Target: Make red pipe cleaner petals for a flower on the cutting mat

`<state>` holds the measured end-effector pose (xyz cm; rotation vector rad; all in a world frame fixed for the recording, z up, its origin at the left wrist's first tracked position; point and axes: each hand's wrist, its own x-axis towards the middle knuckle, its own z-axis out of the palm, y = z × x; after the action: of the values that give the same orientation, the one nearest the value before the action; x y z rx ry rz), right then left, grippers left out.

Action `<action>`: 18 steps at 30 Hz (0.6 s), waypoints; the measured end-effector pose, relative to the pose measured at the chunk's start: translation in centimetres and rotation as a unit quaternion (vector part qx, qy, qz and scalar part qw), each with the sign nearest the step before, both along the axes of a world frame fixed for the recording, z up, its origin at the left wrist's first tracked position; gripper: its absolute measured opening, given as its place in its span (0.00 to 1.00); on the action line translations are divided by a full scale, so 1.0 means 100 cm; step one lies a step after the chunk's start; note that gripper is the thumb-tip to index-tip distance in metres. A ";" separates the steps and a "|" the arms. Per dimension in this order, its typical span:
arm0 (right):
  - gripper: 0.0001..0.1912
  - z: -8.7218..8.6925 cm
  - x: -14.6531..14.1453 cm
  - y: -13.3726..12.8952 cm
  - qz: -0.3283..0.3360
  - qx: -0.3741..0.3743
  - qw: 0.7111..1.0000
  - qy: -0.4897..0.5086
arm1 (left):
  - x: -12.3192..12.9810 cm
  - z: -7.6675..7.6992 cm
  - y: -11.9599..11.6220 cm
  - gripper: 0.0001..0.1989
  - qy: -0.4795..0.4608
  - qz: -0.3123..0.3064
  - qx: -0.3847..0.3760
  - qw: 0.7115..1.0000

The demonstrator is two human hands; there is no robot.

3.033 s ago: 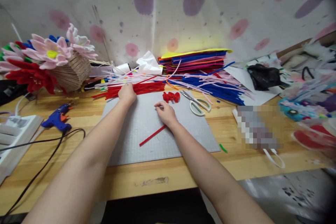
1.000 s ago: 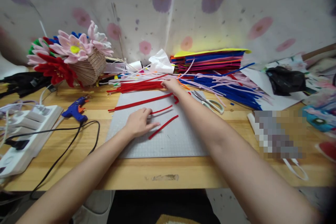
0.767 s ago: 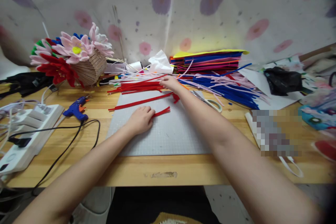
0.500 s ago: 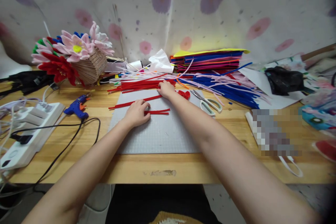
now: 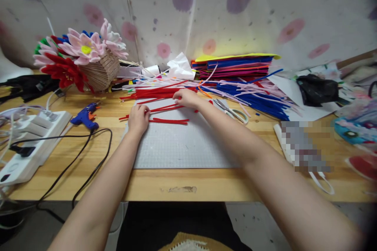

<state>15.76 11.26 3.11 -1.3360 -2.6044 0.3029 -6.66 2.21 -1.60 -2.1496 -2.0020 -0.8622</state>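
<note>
We see our left hand (image 5: 139, 119) pinching the long red stems (image 5: 165, 108) at the mat's 11 o'clock. Right hand (image 5: 186, 99), fingers bent by the red bundle (image 5: 157, 93) (grip: can't tell). Short red stems (image 5: 171, 121) lie flat on the gray mat (image 5: 176, 149); scissors (image 5: 235, 114), 2 o'clock; blue glue gun (image 5: 86, 117), 9 o'clock, on the desk (image 5: 206, 188).

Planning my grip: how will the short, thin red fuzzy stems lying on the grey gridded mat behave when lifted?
The short red fuzzy stems look thin, so they are probably very light. They lie nearly straight, suggesting some stiffness, though they may bend if squeezed. Their fuzz should resist slipping.
</note>
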 end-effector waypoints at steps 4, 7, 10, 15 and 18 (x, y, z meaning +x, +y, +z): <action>0.13 -0.015 -0.003 -0.027 0.010 0.062 0.996 -0.065 | 0.004 0.003 0.000 0.06 0.021 -0.005 -0.003 1.000; 0.15 -0.020 -0.002 -0.035 -0.040 0.101 0.994 -0.028 | 0.006 0.005 -0.002 0.08 0.031 0.010 0.007 0.999; 0.17 -0.017 0.002 -0.036 -0.077 0.133 0.988 0.026 | 0.005 0.007 -0.006 0.11 0.034 0.027 0.042 0.998; 0.17 -0.009 0.008 -0.038 -0.094 0.192 0.974 0.076 | 0.004 0.007 -0.006 0.12 0.018 0.044 0.049 0.998; 0.16 -0.003 0.009 -0.044 -0.114 0.220 0.964 0.097 | 0.003 0.007 -0.004 0.14 0.022 0.024 0.035 0.999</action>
<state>16.69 6.87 2.81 -1.3430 -2.1603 -0.1674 -6.39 1.79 -0.90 -2.0564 -1.9629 -0.8566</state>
